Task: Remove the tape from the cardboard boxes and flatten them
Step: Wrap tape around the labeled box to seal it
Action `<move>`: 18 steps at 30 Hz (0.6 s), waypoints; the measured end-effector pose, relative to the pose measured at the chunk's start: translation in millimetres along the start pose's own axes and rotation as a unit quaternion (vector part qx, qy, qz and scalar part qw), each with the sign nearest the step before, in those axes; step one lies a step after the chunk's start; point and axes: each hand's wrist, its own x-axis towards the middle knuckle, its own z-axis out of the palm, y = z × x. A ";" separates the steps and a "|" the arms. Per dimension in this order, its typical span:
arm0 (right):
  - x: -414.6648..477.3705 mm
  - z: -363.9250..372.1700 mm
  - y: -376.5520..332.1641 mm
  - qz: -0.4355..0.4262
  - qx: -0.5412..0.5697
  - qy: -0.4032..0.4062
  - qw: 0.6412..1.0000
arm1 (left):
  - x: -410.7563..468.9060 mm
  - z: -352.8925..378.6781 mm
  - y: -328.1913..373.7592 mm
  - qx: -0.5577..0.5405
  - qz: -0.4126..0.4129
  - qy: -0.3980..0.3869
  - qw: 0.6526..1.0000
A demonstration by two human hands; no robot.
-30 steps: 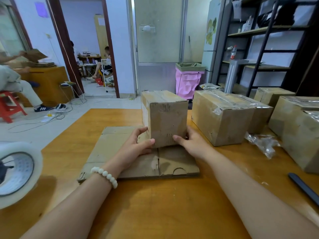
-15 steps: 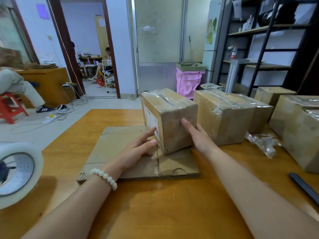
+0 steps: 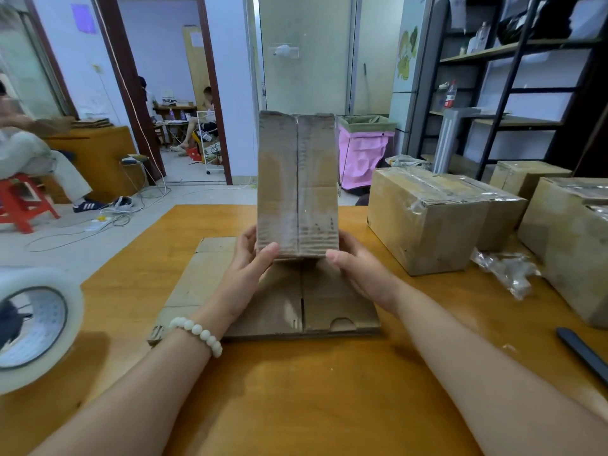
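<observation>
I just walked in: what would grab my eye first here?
A tall cardboard box, held upright between the left hand and the right hand at the middle of the wooden table, over a flattened cardboard sheet. More taped boxes wait at the right, and a big roll of clear tape looms at the near left edge.

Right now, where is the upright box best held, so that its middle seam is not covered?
By its two lower corners, one from each side, as the left hand and right hand do: thumbs on the front face, fingers round the sides. The upright box is tall and narrow, and its seam runs down the middle, so side grips leave it uncovered.
</observation>
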 end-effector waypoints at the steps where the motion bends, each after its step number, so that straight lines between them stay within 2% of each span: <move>1: 1.1 2.1 0.2 0.004 0.007 -0.002 1.000 | 0.3 0.6 0.0 0.004 -0.001 0.004 1.000; 4: 2.2 4.4 -4.7 -0.017 0.012 0.046 0.999 | -0.8 1.5 0.4 0.034 -0.006 0.000 0.999; 8: 5.0 4.2 2.1 -0.042 -0.040 0.091 0.994 | -1.4 1.4 0.3 0.088 -0.008 -0.003 0.996; 11: 5.6 4.6 5.3 -0.062 -0.065 0.108 0.990 | -1.3 2.9 1.4 0.076 -0.015 0.010 0.997; 15: 6.4 7.5 4.8 -0.086 -0.112 0.124 0.982 | -2.1 8.2 7.3 0.009 -0.036 0.074 0.997; 18: 6.5 9.9 5.8 -0.096 -0.130 0.116 0.980 | -1.3 4.9 6.0 0.025 -0.039 0.099 0.994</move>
